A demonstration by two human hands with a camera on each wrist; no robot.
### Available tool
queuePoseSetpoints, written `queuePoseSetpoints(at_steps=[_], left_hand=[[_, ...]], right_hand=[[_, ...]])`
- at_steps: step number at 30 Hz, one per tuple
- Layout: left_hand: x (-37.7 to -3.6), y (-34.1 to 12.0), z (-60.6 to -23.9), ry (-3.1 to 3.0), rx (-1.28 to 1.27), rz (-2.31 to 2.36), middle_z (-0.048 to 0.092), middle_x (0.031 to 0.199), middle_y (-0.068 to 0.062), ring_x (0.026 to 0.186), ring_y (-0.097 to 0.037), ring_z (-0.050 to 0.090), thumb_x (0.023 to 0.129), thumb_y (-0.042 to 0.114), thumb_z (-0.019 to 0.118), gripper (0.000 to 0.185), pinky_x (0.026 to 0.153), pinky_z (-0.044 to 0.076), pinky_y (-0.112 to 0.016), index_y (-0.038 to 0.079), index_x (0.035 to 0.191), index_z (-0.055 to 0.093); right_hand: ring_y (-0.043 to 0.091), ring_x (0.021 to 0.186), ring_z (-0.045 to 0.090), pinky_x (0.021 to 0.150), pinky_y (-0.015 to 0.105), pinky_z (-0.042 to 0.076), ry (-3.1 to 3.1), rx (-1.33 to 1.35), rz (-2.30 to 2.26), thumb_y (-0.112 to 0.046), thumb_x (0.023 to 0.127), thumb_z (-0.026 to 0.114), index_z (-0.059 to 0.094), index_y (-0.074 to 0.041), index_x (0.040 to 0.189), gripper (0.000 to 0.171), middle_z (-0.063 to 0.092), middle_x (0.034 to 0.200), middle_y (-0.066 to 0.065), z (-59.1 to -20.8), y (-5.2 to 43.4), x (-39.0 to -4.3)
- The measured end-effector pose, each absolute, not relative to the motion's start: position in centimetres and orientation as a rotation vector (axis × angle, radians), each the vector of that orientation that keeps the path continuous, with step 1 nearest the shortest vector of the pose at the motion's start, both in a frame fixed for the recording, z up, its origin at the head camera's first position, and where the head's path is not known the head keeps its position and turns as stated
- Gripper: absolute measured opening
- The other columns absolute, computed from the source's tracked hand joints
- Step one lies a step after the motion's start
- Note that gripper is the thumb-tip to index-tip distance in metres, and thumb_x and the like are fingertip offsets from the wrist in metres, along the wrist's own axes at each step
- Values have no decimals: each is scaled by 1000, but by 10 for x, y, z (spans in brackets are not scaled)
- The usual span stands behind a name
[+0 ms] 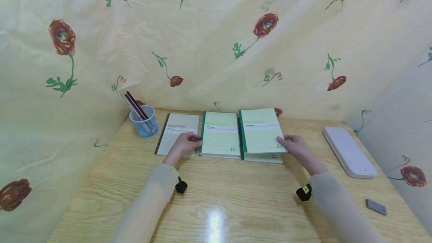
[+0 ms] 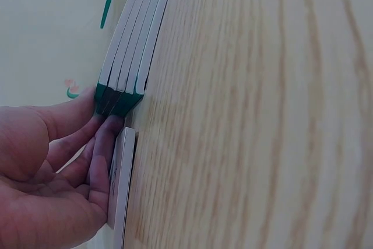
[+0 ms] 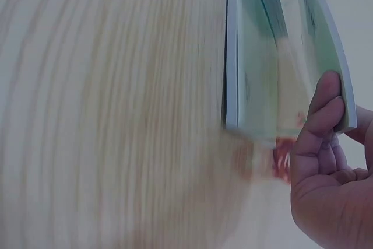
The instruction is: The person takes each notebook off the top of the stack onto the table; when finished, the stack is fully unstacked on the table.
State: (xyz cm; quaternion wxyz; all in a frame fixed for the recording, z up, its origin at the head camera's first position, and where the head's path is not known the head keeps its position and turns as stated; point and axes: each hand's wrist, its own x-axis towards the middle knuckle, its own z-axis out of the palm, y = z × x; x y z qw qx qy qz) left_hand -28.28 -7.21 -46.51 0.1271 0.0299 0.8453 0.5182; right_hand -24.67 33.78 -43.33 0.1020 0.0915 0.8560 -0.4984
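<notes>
A light wooden table point(image 1: 236, 205) carries the scene, its grain showing under a bright patch of reflected light near the front edge. At the back left corner stands a translucent blue cup point(image 1: 144, 123) holding several dark and pinkish pencils point(image 1: 135, 107) that lean to the left. On the right side lies a flat white case point(image 1: 349, 151), set at an angle to the table's edge. Nearer the front right corner rests a small grey eraser point(image 1: 376, 207), well apart from the case. A cream cloth printed with red flowers and green stems point(image 1: 216, 40) hangs behind and along both sides.
</notes>
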Motion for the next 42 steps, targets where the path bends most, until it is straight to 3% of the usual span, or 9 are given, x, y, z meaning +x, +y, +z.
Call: queuePoseSetpoints(at_steps=[10,22,35,42], left_hand=[[-282,-71,-465,2468,89,1499,68,112,-14,106,-28,63,94,13,71,30,94,50,-40,-2,120,66],[-283,-72,-466,2461,85,1519,68,111,-14,106,-28,63,94,13,71,29,94,50,-39,-2,118,66],[-282,-71,-464,2444,83,1555,68,112,-15,106,-28,62,94,12,70,29,94,49,-39,-3,119,66],[-282,-71,-465,2441,70,1558,67,112,-15,106,-28,62,94,12,70,29,94,49,-39,-3,118,66]], right_hand=[[0,82,58,75,22,52,2437,221,-1576,-38,104,51,37,18,134,65,62,90,-9,-433,395,-237],[0,80,56,72,21,51,2522,272,-1500,-40,103,52,42,14,128,60,59,90,-10,-437,441,-228],[4,78,52,69,24,48,2597,399,-1334,-41,104,49,44,14,125,59,55,91,-5,-439,470,-217],[15,80,49,65,27,46,2744,372,-1148,-47,102,49,46,14,122,64,56,91,6,-446,476,-212]])
